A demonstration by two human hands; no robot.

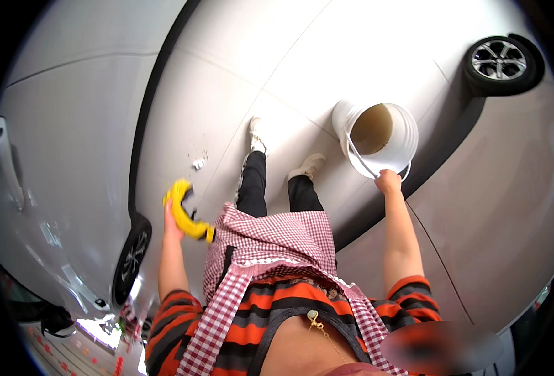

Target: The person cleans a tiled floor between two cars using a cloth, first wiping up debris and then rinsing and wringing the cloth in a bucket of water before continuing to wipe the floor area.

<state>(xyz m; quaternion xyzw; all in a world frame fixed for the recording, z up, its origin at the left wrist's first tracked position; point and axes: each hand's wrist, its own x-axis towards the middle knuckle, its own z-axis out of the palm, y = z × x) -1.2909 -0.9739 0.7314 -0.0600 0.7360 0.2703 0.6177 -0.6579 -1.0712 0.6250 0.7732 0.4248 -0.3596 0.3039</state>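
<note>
My right hand (388, 181) grips the thin wire handle of a white bucket (403, 135) that hangs at my right side, with murky brown water inside it. My left hand (171, 220) holds a yellow cloth (186, 216) at my left hip. I am standing between two cars, wearing an orange and black striped top and a red checked apron, with my white shoes on the pale floor below.
A silver car body (63, 156) with a door handle and a wheel (131, 257) stands close on my left. Another pale car with a dark wheel (499, 61) is on my right. A small white scrap (198, 163) lies on the floor (270, 56) ahead.
</note>
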